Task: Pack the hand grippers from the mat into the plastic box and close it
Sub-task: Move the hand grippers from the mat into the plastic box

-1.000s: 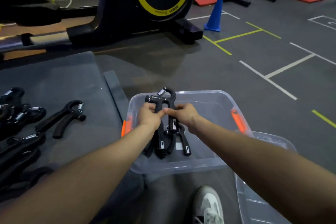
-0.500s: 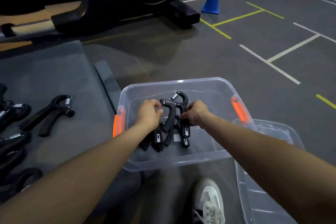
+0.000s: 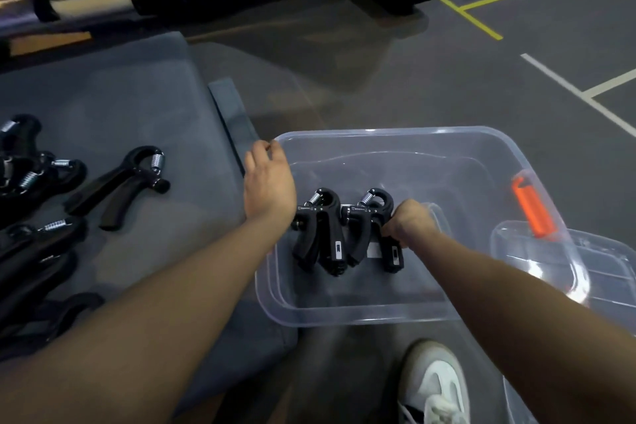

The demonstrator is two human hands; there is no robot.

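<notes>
My right hand (image 3: 409,222) has its fingers curled around the handle of the right hand gripper (image 3: 373,227), low inside the plastic box (image 3: 344,311). Just beside it, on the left, the second hand gripper (image 3: 321,231) stands on the box floor, and the two seem to touch. My left hand (image 3: 268,182) is over the left edge of the box with fingers loosely bent and holding nothing. An orange latch (image 3: 531,208) sits on the right edge of the box. The clear lid (image 3: 605,272) lies under the right side of the box. On the mat (image 3: 113,103), one single gripper (image 3: 120,182) lies near the middle, and a pile of grippers (image 3: 24,217) is at its left edge. My white shoe (image 3: 435,385) is near the front edge of the box.
</notes>
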